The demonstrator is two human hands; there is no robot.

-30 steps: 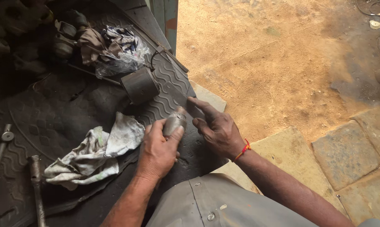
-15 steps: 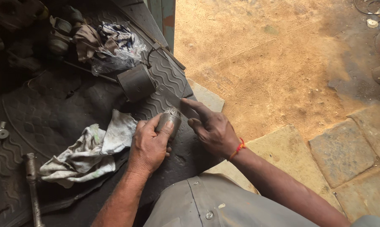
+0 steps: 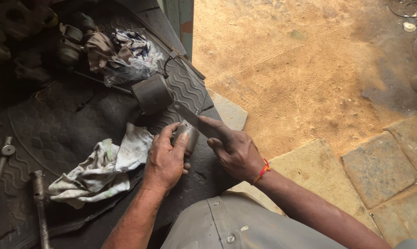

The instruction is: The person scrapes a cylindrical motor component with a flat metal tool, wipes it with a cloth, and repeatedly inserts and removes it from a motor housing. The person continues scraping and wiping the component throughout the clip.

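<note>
A person sits at the right edge of a dark rubber mat with a wavy ribbed pattern, beside sunlit sandy ground. Compared with a moment ago, a flat dark metal blade now shows in the right hand, its tip angled up toward the mat's far edge; earlier that hand showed only a pointing finger. The scraping work looks under way. The left hand is curled tight around a small grey metal cylinder, held upright near the mat's right edge. The right hand is closed on the blade's lower end, forefinger laid along it, the flat resting against the cylinder's top. A dirty white rag lies just left of the left hand. A larger dark metal cylinder stands beyond.
</note>
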